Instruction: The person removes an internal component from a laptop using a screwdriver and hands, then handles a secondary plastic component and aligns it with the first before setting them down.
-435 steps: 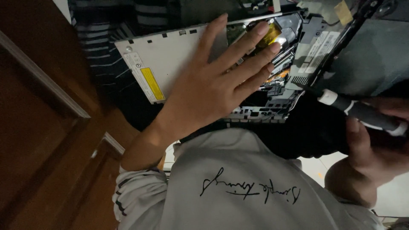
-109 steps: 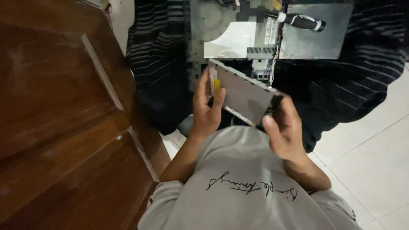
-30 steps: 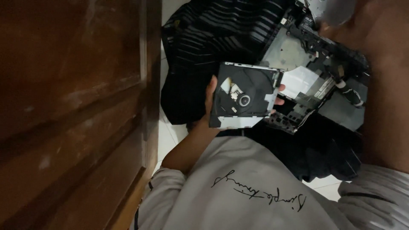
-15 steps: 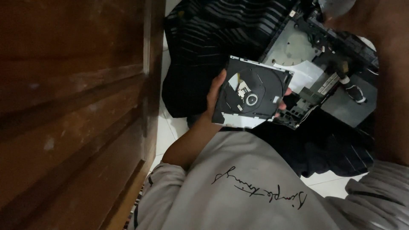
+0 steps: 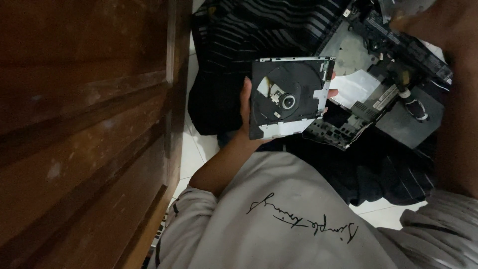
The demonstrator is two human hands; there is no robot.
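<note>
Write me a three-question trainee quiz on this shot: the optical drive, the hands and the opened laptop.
1. True or false: the left hand holds the optical drive with its disc tray side facing the camera.
2. Where does the opened laptop lie relative to the drive? A) beyond it, toward the upper right, B) under the wooden door, C) on the white shirt.
3. Fill in: the screwdriver lies on the ____.

Key
1. True; the round spindle hub shows in the middle of the drive.
2. A.
3. Laptop; no hand is on it. The right arm rises along the right edge, and its hand is blurred at the top.
</note>
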